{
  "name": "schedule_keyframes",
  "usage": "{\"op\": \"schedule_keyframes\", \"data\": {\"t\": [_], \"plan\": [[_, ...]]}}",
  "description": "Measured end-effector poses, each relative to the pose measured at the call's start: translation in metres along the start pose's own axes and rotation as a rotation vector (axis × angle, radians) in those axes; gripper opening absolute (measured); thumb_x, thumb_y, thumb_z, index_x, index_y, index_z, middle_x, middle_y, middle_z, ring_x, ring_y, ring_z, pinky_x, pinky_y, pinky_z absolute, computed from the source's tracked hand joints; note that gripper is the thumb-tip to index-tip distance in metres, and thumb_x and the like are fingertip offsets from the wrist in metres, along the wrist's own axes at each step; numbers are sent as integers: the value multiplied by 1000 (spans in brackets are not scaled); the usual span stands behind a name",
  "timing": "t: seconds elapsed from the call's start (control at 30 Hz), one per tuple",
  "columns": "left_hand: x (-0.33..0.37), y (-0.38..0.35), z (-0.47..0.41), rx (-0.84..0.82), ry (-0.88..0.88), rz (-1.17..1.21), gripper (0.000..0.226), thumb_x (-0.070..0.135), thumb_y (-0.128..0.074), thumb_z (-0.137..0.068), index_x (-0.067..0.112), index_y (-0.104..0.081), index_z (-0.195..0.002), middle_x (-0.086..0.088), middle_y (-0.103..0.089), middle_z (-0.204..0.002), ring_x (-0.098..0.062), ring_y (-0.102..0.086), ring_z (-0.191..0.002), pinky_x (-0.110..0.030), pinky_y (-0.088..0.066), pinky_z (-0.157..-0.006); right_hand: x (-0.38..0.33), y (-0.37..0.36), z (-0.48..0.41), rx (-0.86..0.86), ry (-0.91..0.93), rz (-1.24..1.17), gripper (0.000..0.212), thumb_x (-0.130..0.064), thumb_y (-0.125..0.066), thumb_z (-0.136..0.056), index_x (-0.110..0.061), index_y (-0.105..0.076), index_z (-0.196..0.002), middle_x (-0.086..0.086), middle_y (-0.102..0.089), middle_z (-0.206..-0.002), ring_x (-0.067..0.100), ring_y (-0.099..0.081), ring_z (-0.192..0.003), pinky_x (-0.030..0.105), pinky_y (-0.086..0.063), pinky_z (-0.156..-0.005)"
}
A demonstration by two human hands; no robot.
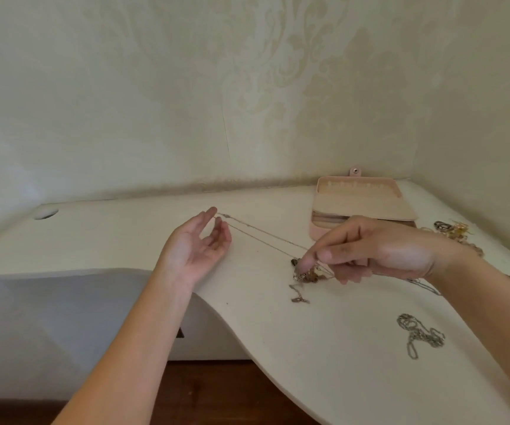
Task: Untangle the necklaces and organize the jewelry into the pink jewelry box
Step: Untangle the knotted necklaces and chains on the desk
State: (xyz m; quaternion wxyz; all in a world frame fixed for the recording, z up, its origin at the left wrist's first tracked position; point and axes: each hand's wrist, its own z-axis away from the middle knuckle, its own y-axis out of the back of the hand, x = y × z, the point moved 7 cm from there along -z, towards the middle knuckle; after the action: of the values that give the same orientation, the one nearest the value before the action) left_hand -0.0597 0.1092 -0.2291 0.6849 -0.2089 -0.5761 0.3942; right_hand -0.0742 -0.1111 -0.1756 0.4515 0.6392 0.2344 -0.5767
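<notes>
Tension is put on a thin silver chain [260, 237] pinched by the left hand [198, 243] and, at its tangled knot [304, 275], by the right hand [370, 250]; overpulling could tighten it.

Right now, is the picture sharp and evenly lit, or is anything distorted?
Head view: light soft and even, no glare, shadows faint; the wide lens bends the edge of the desk; the thin chain looks faint; the tangle at the right hand is blurred.
</notes>
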Motion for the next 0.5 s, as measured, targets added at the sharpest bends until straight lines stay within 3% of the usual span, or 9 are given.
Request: {"op": "schedule_keyframes", "data": {"t": [0.1,0.13,0.2,0.23,0.3,0.4,0.5], "plan": [[-2,-22,0,-169,96,38,17,10,-49,-90,7,-51,-107,-17,-61,-83,-26,-68,-74,-45,-60,-71,-7,3,2,58,33,8,22,-17,-58,-87,-13,-76,-100,1,-45,-53,11,-38,-50,14,-32,-52],[-2,-29,-1,-192,112,15,15,8,-48,-89,7,-49,-104,-14,-60,-76,-23,-68,-66,-42,-60,-65,-8,3,3,70,26,50,20,-13,-58,-91,-12,-75,-100,4,-45,-53,10,-36,-49,13,-31,-50],[1,-37,-6,-174,139,-94,22,3,-40,-95,8,-49,-114,-6,-50,-61,-11,-54,-44,-21,-51,-43,-7,1,3,90,-10,168,23,-7,-54,-94,-14,-76,-97,5,-50,-53,8,-39,-46,12,-32,-49],[5,-39,-10,-160,146,-209,28,4,-36,-98,12,-49,-121,-1,-45,-56,-6,-42,-37,-14,-38,-34,-6,-2,1,100,-28,231,25,-7,-53,-94,-17,-76,-95,2,-52,-54,7,-43,-48,12,-34,-50],[14,-40,-21,-169,136,-539,33,7,-34,-100,19,-51,-125,5,-41,-52,-2,-29,-35,-11,-21,-29,-2,-12,-5,137,-39,348,24,-10,-55,-94,-21,-76,-93,-5,-58,-59,6,-52,-55,14,-40,-57],[27,-30,-39,-182,147,-971,26,14,-37,-102,18,-59,-116,8,-40,-52,-1,-23,-37,-12,-14,-32,6,-36,-21,193,23,487,21,-17,-54,-95,-25,-73,-100,-15,-64,-78,1,-60,-75,12,-43,-70],[38,-11,-51,-129,165,-1215,24,15,-39,-102,13,-61,-110,5,-41,-57,-3,-22,-39,-14,-14,-35,10,-57,-36,185,150,655,27,-21,-51,-98,-23,-65,-121,-15,-60,-110,-2,-56,-95,7,-36,-79]]}}
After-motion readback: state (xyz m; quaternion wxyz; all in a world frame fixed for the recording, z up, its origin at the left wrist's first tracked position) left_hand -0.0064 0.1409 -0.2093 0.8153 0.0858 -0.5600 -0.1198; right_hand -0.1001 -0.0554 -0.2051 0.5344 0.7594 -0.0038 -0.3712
